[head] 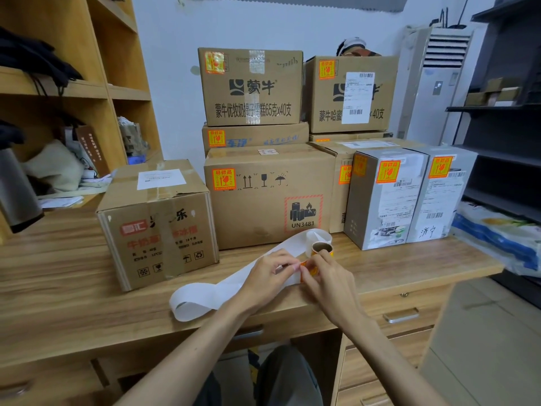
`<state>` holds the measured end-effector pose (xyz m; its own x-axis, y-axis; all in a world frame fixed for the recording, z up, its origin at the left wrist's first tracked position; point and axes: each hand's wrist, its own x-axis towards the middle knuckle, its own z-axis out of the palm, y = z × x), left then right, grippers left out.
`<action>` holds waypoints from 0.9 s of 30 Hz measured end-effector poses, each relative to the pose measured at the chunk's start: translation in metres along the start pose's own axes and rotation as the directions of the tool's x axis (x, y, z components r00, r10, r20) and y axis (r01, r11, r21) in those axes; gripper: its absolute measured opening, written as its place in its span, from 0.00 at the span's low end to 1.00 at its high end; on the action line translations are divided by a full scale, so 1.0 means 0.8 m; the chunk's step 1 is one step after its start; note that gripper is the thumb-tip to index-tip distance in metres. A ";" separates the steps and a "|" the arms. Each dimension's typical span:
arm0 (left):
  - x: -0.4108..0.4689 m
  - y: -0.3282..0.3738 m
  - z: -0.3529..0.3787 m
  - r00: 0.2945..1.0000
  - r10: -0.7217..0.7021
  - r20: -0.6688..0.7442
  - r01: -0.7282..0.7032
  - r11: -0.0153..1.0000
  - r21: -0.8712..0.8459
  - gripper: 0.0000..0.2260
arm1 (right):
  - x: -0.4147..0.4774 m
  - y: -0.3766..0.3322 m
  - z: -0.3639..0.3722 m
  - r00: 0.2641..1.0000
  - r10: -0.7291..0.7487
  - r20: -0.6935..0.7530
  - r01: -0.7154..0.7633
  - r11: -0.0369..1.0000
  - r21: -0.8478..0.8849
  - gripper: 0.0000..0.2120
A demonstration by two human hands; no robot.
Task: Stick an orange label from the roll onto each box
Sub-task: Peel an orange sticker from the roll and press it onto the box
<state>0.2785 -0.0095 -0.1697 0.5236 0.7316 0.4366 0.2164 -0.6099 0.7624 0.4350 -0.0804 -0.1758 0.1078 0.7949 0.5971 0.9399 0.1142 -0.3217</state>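
Note:
My left hand (268, 275) and my right hand (325, 273) meet over the desk and pinch an orange label (309, 266) at the end of the label roll (322, 247). A long white strip of backing paper (205, 297) trails left from the roll across the desk. A brown box (158, 227) at the left front shows no orange label. The large box with the UN3481 mark (269, 200), the stacked boxes behind it (251, 86) and the grey boxes at the right (386, 197) each carry an orange label.
The wooden desk (73, 303) has drawers at its right front. A wooden shelf unit (73, 92) with bags stands at the left. A dark shelf rack (503, 112) and a plastic bag (497, 235) are at the right. A white air conditioner (439, 83) stands behind.

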 end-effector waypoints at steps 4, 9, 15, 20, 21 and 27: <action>0.000 -0.002 0.000 1.000 -0.005 0.001 0.005 1.000 0.016 0.08 | -0.001 0.000 0.003 1.000 0.009 -0.007 -0.009 1.000 -0.018 0.11; -0.001 -0.003 0.001 1.000 -0.005 -0.010 0.005 1.000 0.019 0.08 | -0.002 -0.005 0.001 1.000 0.016 -0.016 -0.016 1.000 -0.011 0.10; 0.000 -0.005 0.001 1.000 -0.008 -0.011 0.008 1.000 0.030 0.08 | -0.003 -0.007 -0.002 0.999 0.036 -0.014 -0.035 0.999 0.016 0.14; -0.001 -0.003 0.002 1.000 -0.007 -0.008 0.008 0.999 0.033 0.08 | -0.005 -0.013 -0.007 0.997 0.073 -0.027 -0.072 0.996 0.061 0.12; -0.001 -0.002 0.002 1.000 -0.006 -0.007 0.006 0.999 0.035 0.08 | -0.005 -0.014 -0.008 0.996 0.082 -0.028 -0.080 0.995 0.063 0.11; -0.002 -0.002 0.002 1.000 -0.008 0.003 0.008 1.000 0.030 0.08 | -0.006 -0.016 -0.009 0.994 0.103 -0.037 -0.101 0.993 0.062 0.09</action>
<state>0.2787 -0.0100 -0.1719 0.5239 0.7359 0.4289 0.2453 -0.6125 0.7514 0.4248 -0.0898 -0.1694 0.2161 0.7798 0.5875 0.9024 0.0702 -0.4252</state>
